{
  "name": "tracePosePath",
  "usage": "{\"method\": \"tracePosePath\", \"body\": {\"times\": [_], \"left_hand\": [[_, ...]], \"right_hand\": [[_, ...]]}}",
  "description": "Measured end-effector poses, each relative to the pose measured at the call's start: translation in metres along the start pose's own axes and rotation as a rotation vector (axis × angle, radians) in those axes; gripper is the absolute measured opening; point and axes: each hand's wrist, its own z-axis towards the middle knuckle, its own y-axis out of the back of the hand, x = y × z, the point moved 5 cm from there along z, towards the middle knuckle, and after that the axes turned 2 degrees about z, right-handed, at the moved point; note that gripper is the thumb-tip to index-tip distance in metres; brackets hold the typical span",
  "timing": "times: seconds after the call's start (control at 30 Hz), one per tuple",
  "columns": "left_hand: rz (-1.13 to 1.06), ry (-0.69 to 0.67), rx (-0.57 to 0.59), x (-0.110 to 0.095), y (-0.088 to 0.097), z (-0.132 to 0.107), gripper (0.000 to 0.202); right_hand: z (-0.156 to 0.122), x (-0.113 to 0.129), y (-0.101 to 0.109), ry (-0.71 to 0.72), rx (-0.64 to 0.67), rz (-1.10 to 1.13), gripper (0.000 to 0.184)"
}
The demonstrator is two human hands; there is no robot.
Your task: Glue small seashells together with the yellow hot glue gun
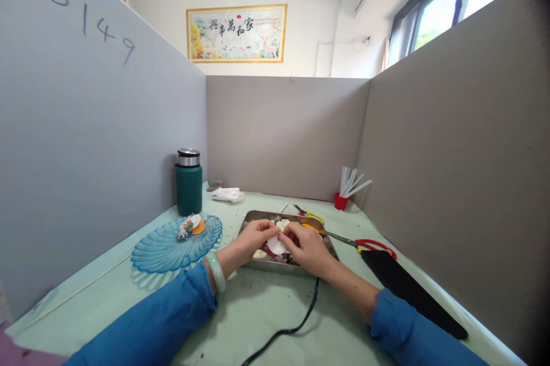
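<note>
Over a metal tray (275, 264), my two hands meet on a thin white rounded piece (276, 244), flat like a disc or petal. My left hand (256, 240), with a pale green bangle at the wrist, pinches its upper left edge. From the other side, the fingers of my right hand (306, 246) are closed on it. Beneath them the tray holds many small mixed pieces, white, orange and dark, partly hidden by my hands. On the left a blue shell-shaped plate (161, 248) bears a small cluster of white, orange and speckled pieces.
A green bottle (189, 188) stands behind the plate. Scissors with red handles (376, 246) lie right of the tray by a long black object (412, 291); yellow-handled pliers (313, 215) lie behind it. White sticks fill a red cup (341, 202). A black cable (296, 329) crosses the front.
</note>
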Motion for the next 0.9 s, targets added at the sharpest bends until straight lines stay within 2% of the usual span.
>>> {"method": "tracePosePath", "body": {"times": [0.47, 0.9], "left_hand": [[-0.034, -0.018, -0.038, -0.0031, 0.0, -0.0014, 0.034], [-0.014, -0.004, -0.008, -0.0028, -0.0014, -0.0015, 0.034]], "right_hand": [[0.0005, -0.0012, 0.0011, -0.021, -0.015, -0.007, 0.022], [0.0005, 0.0004, 0.0011, -0.011, -0.014, 0.003, 0.023]]}}
